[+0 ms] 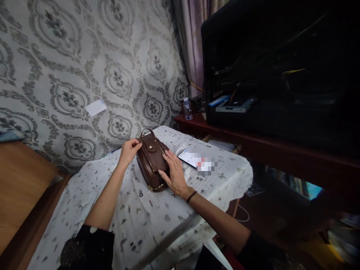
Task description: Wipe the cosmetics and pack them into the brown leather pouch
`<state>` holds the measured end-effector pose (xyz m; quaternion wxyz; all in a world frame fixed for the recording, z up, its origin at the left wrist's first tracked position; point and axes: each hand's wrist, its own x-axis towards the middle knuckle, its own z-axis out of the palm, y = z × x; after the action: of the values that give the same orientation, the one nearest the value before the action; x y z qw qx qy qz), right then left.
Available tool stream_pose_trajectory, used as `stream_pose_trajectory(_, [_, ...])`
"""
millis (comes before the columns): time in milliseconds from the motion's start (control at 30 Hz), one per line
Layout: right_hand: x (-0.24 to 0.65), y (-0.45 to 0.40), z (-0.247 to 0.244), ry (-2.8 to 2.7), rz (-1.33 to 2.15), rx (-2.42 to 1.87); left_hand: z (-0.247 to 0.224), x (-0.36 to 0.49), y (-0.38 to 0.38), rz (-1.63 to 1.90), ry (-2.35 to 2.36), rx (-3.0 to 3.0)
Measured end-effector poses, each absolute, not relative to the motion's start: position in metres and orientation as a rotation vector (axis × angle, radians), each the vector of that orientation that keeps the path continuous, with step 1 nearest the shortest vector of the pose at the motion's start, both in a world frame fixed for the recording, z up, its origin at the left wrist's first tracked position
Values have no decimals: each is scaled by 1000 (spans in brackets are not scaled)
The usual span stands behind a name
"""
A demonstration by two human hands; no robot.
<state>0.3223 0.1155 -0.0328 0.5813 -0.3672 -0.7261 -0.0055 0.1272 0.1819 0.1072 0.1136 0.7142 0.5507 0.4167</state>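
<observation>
A brown leather bag [152, 159] with gold zippers, a round clasp and a top handle lies on the patterned white cloth [168, 221]. At the bag's upper left edge, my left hand [131, 149] has its thumb and fingertips pinched together near the end of a zipper; what is between them is too small to make out. My right hand [174, 172] rests on the bag's right side with fingers spread. A phone [192, 159] with a lit screen lies just right of the bag, partly blurred.
Behind the table is a patterned wall with a white card [96, 107] on it. A plastic bottle [187, 108] stands on the dark red shelf [225, 131] at the back right, beside a large black screen [281, 75]. A wooden panel [22, 183] is at the left.
</observation>
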Motion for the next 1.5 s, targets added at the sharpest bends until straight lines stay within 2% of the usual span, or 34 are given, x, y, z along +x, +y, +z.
stream_pose_trajectory(467, [321,116,-33,-1677,3,-823,106,132,158,1259,1510,2054])
stream_pose_trajectory(767, [322,117,-34,-1659,20,-795,78,135,133,1331,1479,2059])
stream_pose_trajectory(1200, [324,116,-33,-1670,-18,-791,86,123,134,1165,1382,2010])
stream_pose_trajectory(1500, [323,117,-36,-1673,-57,-776,111,164,137,962,1516,2590])
